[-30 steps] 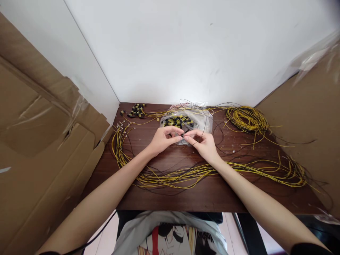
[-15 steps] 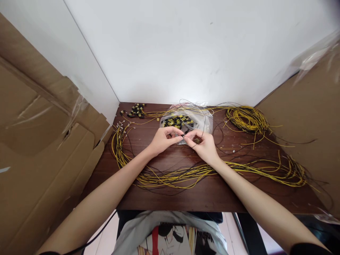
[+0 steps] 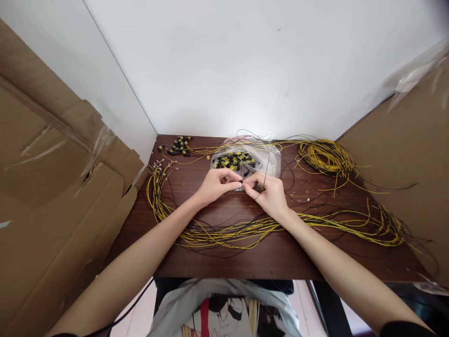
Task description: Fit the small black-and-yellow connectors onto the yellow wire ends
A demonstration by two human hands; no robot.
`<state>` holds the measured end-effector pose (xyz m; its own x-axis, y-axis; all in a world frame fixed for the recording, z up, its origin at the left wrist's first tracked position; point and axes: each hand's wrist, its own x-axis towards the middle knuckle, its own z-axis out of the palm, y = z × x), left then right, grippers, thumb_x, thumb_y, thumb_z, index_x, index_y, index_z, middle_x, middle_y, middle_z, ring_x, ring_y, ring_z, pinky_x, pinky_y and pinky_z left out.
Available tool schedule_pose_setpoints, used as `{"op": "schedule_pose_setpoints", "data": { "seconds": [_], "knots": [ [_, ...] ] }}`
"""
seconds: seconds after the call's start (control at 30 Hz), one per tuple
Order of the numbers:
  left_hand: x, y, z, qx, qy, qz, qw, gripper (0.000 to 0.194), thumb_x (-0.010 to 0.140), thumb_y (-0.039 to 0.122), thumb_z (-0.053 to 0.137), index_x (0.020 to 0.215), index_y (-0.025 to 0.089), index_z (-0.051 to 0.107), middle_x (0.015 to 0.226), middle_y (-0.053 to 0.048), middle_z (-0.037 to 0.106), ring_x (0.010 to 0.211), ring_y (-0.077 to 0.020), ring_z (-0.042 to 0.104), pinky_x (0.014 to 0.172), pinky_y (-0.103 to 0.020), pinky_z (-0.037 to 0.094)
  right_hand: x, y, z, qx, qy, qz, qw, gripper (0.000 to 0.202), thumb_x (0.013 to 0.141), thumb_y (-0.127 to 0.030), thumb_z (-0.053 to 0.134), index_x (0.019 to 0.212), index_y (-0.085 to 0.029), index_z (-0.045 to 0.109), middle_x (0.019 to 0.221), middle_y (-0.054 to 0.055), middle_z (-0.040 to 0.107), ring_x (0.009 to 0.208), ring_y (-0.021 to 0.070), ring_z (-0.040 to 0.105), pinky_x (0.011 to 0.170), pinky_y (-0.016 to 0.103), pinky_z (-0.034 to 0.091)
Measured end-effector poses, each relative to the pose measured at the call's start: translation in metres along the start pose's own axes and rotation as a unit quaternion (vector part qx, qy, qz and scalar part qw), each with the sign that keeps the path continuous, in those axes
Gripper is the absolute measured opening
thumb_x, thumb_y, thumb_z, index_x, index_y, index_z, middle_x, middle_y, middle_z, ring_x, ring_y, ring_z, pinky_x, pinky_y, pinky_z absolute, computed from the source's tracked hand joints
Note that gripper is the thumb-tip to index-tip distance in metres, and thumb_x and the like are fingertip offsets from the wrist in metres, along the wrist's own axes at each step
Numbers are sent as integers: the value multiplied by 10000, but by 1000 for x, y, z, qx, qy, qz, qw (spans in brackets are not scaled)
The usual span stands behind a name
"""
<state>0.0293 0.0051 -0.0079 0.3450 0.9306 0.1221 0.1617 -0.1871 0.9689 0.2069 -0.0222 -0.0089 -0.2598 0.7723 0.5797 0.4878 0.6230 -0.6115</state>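
My left hand (image 3: pixel 216 186) and my right hand (image 3: pixel 269 193) meet fingertip to fingertip above the table. A small black connector (image 3: pixel 241 181) is pinched between my left thumb and index finger, mostly covered by them. My right thumb and index finger pinch a thin black wire (image 3: pixel 268 157) close to the connector; its tip is hidden at the fingertips. Just behind both hands lies a clear plastic bag (image 3: pixel 274 161) with many black-and-yellow connectors (image 3: pixel 231 160) in it.
Yellow and black wires (image 3: pixel 224 238) run in a long bundle across the brown table (image 3: pixel 210 267). At back right sits a wire coil (image 3: pixel 324 157); at back left, a pile of connectors (image 3: pixel 180 145). Cardboard (image 3: pixel 52 196) stands on both sides, with a white wall (image 3: pixel 238 70) behind.
Both hands stay almost in place. My right fingertips have shifted slightly against the connector, and less of the connector shows between the fingers.
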Motion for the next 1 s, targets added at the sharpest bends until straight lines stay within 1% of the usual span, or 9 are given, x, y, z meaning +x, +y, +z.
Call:
{"op": "schedule_pose_setpoints", "data": {
  "seconds": [0.17, 0.37, 0.5, 0.63, 0.7, 0.8, 0.87, 0.93, 1.0],
  "knots": [
    [1, -6, 0, -12, 9, -4, 1000, 224, 630, 279, 748, 769, 106, 722, 588, -7, 598, 524, -81, 448, 521, -216, 328, -1, 4, 0, -54, -21, -55, 997, 117, 861, -189, 515, 785, -181, 603, 692, 33, 601, 662, 154, 564, 630, 292, 469],
    [0, -7, 0, -26, 8, -9, 1000, 224, 616, 276, 760, 759, 105, 730, 621, -36, 647, 546, -102, 501, 538, -228, 363, -3, 4, -1, -107, -54, -63, 991, 160, 894, -250, 478, 817, -208, 611, 801, 76, 627, 781, 209, 583, 725, 367, 482],
    [0, -5, 0, -17, -1, -13, 1000, 217, 612, 270, 758, 749, 104, 730, 583, -22, 620, 514, -90, 461, 514, -222, 331, -3, 5, -1, -90, -63, -59, 992, 179, 904, -263, 469, 824, -201, 618, 797, 77, 633, 777, 208, 589, 715, 362, 483],
    [-1, -1, -2, 12, -16, -8, 1000, 203, 627, 273, 745, 740, 106, 723, 482, 32, 501, 465, -61, 353, 469, -204, 244, -2, 7, -2, -49, -67, -54, 995, 185, 903, -274, 486, 807, -191, 620, 759, 62, 640, 729, 186, 592, 677, 323, 477],
    [-1, 2, -3, 14, -27, -3, 1000, 204, 647, 283, 729, 757, 111, 714, 484, 44, 465, 467, -56, 328, 462, -200, 223, -1, 7, -2, -36, -58, -37, 997, 187, 898, -292, 501, 808, -184, 624, 738, 54, 632, 701, 175, 585, 656, 308, 472],
    [-1, 3, -4, 1, -60, 9, 998, 223, 683, 288, 696, 829, 120, 692, 539, 45, 466, 484, -54, 329, 465, -190, 239, 1, 8, -4, -22, -52, -3, 998, 180, 873, -330, 546, 826, -172, 621, 723, 44, 610, 666, 163, 570, 627, 295, 467],
    [0, 2, -4, -1, -73, 19, 997, 235, 707, 281, 668, 880, 122, 678, 566, 40, 471, 499, -59, 352, 477, -187, 268, 3, 9, -6, -12, -60, 14, 998, 180, 845, -355, 587, 854, -178, 617, 740, 41, 609, 680, 166, 577, 633, 294, 472],
    [0, 1, -4, 6, -73, 24, 997, 228, 728, 264, 635, 903, 123, 671, 573, 35, 471, 511, -67, 380, 491, -190, 296, 5, 10, -10, -4, -60, 23, 998, 187, 829, -368, 607, 883, -189, 617, 768, 40, 623, 709, 175, 591, 659, 304, 478],
    [1, 0, -3, 16, -64, 24, 998, 201, 741, 240, 601, 888, 122, 670, 573, 29, 475, 517, -73, 400, 502, -193, 314, 6, 13, -13, -16, -38, 25, 999, 165, 849, -350, 581, 890, -195, 619, 808, 45, 648, 754, 186, 605, 710, 324, 473]
  ]
}}
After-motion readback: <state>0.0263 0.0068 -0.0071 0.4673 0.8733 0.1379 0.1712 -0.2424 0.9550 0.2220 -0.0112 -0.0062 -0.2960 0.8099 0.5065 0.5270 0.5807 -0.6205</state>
